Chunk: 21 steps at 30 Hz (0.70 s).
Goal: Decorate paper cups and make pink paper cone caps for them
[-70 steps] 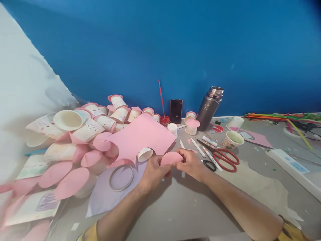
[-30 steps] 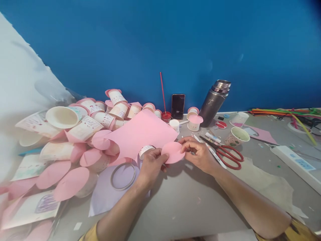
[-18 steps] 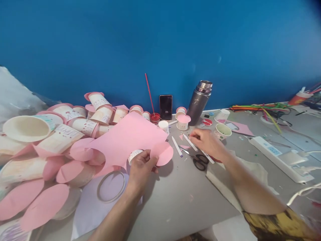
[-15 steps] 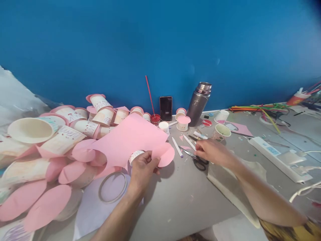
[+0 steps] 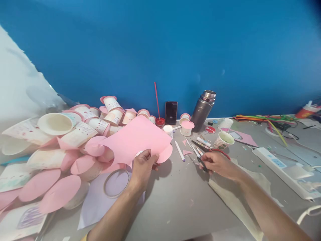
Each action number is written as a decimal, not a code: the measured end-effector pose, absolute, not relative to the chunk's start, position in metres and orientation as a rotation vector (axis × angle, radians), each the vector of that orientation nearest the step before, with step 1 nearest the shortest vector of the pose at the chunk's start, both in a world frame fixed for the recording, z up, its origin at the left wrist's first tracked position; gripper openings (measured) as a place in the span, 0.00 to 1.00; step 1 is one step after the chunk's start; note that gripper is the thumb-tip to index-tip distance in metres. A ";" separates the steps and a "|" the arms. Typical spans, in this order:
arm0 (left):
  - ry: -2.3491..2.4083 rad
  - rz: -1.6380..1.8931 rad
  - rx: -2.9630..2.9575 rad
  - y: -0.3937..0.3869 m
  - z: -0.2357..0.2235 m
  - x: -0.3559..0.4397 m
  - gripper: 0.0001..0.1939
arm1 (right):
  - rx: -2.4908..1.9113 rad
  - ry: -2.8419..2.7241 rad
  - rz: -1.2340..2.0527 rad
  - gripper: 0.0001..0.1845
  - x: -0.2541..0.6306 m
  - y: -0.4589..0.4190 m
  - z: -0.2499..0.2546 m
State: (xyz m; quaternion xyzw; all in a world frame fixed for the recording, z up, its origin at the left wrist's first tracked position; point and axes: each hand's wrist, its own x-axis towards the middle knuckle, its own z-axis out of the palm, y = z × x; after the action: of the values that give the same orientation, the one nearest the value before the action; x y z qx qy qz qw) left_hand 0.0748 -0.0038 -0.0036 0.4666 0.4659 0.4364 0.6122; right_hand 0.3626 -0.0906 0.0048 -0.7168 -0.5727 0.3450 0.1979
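Note:
My left hand [image 5: 144,165] is closed, thumb and fingers pinching a paper cup [image 5: 137,154] with a round pink paper piece [image 5: 165,154] at its right end. Most of that cup is hidden behind the fingers. A large pink paper sheet [image 5: 140,135] lies just beyond it. On the right, my right hand [image 5: 219,162] has its fingers closed on the black handles of a pair of scissors [image 5: 202,164], whose blades point away from me. Beside these lies a second pair, red-handled scissors [image 5: 222,153]. White markers [image 5: 180,151] lie to the left of the scissors.
Paper cups with pink discs [image 5: 80,134] pile up at left. A tape ring [image 5: 116,183] rests on lilac paper [image 5: 92,204]. At the back stand a phone [image 5: 171,113] and a metal flask [image 5: 203,110]. A power strip [image 5: 283,172] lies at right, near a cloth [image 5: 233,190].
My right hand has closed on the black scissor handles and shifted slightly, uncovering the red-handled pair. My left hand still holds the cup; its pink disc has tilted. The view has shifted left.

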 end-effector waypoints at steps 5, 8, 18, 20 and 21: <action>1.088 1.114 1.126 -0.002 -0.003 0.068 0.14 | -1.353 -1.138 1.421 0.26 0.345 -0.076 0.020; 1.094 1.147 1.146 -0.001 -0.001 0.065 0.14 | -1.262 -1.157 1.452 0.26 0.321 -0.058 0.017; 1.121 1.270 1.045 -0.005 0.013 0.071 0.17 | -1.267 -1.379 1.480 0.39 0.301 -0.068 -0.015; 1.102 1.282 1.026 -0.005 0.014 0.072 0.17 | -1.333 -1.490 1.451 0.31 0.299 -0.074 -0.011; 1.102 1.293 1.024 -0.005 0.013 0.072 0.17 | -1.355 -1.510 1.450 0.29 0.297 -0.077 -0.010</action>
State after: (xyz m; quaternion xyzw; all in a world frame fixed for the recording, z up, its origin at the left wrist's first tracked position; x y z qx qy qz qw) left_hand 0.0724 -0.0049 0.0132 0.4322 0.4650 0.5456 0.5471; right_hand 0.2974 -0.0768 -0.0099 -0.5152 -0.5741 0.5511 0.3183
